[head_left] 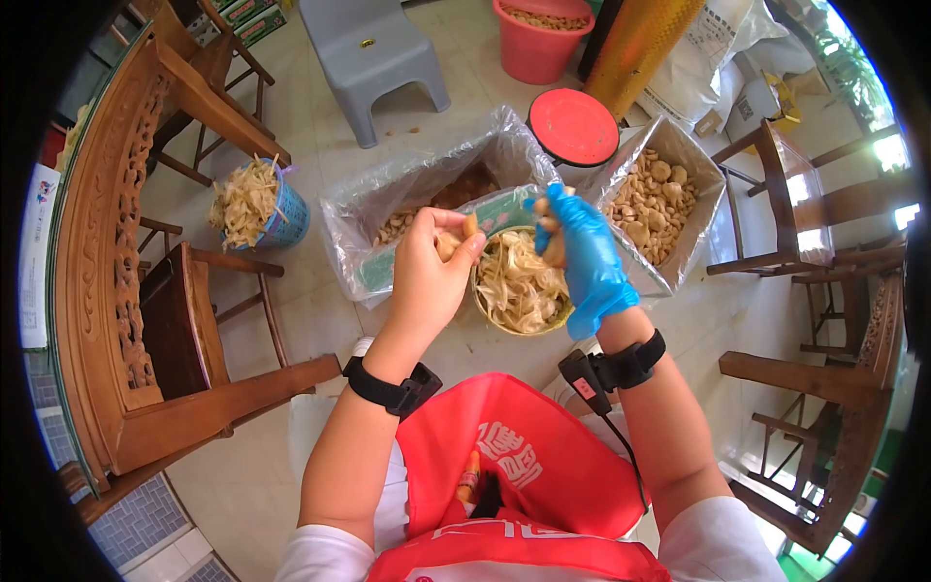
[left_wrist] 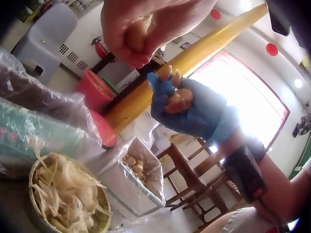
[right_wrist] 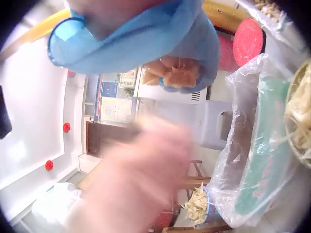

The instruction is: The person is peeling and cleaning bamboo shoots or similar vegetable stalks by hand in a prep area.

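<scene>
My bare left hand (head_left: 433, 270), over the near edge of the lined box, holds rounded tan mushroom-like pieces (head_left: 448, 244) between thumb and fingers. In the left wrist view one smooth piece (left_wrist: 137, 35) shows between those fingers. The right hand (head_left: 588, 254) wears a blue plastic glove and has its fingers curled round several brownish mushroom-like pieces (left_wrist: 181, 99). Just below and between both hands stands a round basket (head_left: 482, 312) heaped with pale torn strips (head_left: 519, 281). In the right wrist view the left hand (right_wrist: 141, 179) is blurred.
A plastic-lined box (head_left: 339, 218) lies behind the basket. Another lined box (head_left: 713, 209) at right holds tan pieces (head_left: 652, 199). A blue basket (head_left: 291, 215) of strips stands left. Beyond are a grey stool (head_left: 373, 63), red lid (head_left: 574, 126) and pink bucket (head_left: 538, 48); wooden chairs (head_left: 189, 320) flank both sides.
</scene>
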